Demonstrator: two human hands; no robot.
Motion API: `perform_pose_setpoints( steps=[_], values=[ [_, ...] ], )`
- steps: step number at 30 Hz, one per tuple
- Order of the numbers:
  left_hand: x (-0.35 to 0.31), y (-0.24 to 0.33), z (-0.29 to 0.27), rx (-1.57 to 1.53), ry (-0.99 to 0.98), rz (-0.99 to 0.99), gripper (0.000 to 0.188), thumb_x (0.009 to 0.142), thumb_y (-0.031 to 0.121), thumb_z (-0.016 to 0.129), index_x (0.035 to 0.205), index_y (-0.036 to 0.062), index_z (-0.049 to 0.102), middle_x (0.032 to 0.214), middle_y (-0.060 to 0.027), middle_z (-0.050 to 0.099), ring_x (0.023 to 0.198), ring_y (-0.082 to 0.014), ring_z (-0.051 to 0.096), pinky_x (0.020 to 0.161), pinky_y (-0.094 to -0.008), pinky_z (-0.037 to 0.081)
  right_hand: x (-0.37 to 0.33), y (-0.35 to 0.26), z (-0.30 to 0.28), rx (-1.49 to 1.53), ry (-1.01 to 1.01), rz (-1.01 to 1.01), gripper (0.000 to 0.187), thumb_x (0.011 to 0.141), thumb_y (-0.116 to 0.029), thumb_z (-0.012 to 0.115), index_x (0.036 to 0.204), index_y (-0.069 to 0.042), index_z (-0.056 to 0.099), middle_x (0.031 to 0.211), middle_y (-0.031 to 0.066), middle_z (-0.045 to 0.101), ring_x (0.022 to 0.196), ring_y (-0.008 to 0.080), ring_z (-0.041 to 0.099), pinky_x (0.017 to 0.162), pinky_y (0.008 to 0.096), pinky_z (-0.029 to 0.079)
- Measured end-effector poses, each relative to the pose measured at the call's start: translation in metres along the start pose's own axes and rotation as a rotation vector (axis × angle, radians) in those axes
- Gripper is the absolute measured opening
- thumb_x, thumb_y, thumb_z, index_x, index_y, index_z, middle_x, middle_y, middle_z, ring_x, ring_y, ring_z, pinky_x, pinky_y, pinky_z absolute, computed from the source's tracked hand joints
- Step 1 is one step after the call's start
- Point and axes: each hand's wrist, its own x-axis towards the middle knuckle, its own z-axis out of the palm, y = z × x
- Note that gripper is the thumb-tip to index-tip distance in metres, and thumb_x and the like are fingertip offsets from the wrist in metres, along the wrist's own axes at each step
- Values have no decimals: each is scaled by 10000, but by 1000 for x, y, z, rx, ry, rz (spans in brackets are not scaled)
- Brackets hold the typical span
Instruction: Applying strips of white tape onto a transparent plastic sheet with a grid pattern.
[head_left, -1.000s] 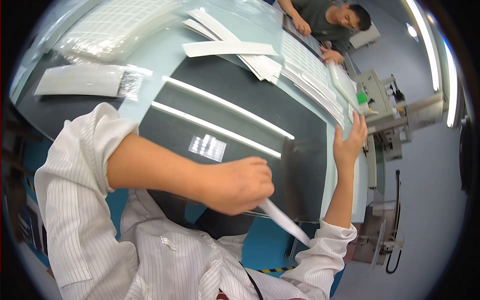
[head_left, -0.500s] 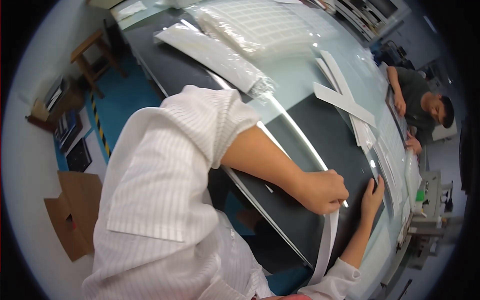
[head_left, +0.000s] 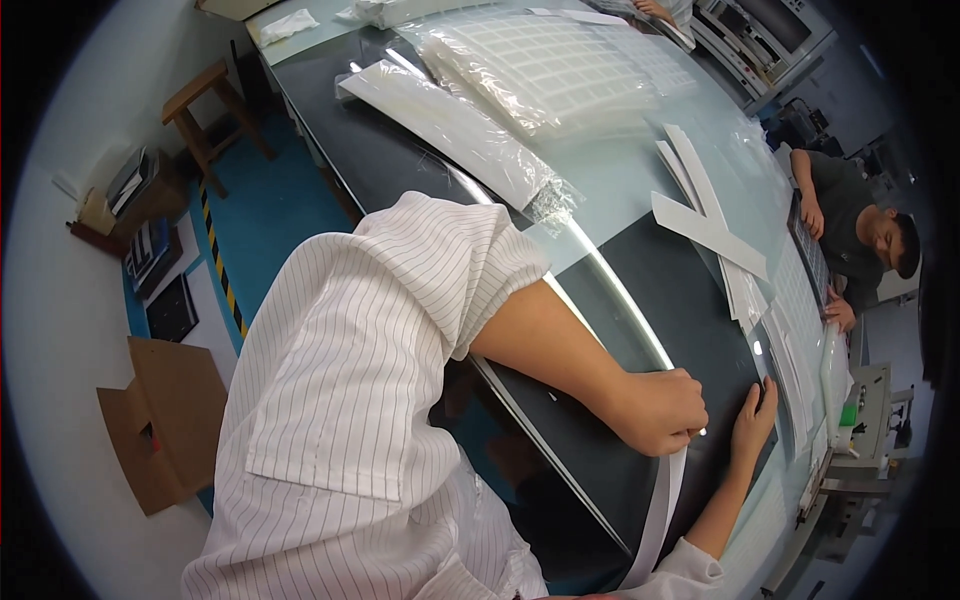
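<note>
My left hand (head_left: 660, 412) is closed in a fist around the upper end of a white flexible strip (head_left: 658, 520). From the fist the strip curves down toward my body, past the near edge of the dark work mat (head_left: 665, 272). A long glossy white bar or tube (head_left: 632, 305) lies across the mat, its tip just beside my knuckles. To the right, my right hand (head_left: 752, 425) rests at the mat's far edge, thumb and fingers apart, with nothing seen in it. My left forearm covers part of the mat.
Loose white strips (head_left: 710, 225) lie crossed beyond my hands. Plastic-wrapped white strips (head_left: 450, 130) and bagged grid sheets (head_left: 530, 65) occupy the table's far left. A co-worker (head_left: 855, 215) leans over the right side. A wooden stool (head_left: 215, 110) and a cardboard box (head_left: 175, 425) stand at left.
The whole view has shifted, so the scene sits slightly further right and lower. Both hands keep nearly the same places on the mat. Another person's hand now shows at the top.
</note>
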Motion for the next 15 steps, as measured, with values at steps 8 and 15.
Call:
perform_pose_setpoints(
  steps=[8, 15],
  values=[
    [4, -2, 9, 25, 20, 37, 166, 841, 165, 605, 831, 56, 731, 870, -122, 706, 973, -306, 623, 935, -433, 442, 16, -62, -15, -270, 195, -358, 275, 937, -23, 613, 1207, 31, 613, 1217, 207, 622, 1181, 405, 576, 1022, 460, 449],
    [10, 6, 6, 41, -101, -1, 199, 818, 174, 605, 765, 28, 729, 847, -173, 705, 961, -350, 621, 900, -468, 457, 66, -284, -12, 36, 71, -828, 152, 932, 27, 615, 1073, 14, 670, 1052, 159, 669, 1009, 351, 638, 909, 402, 491]
  ],
)
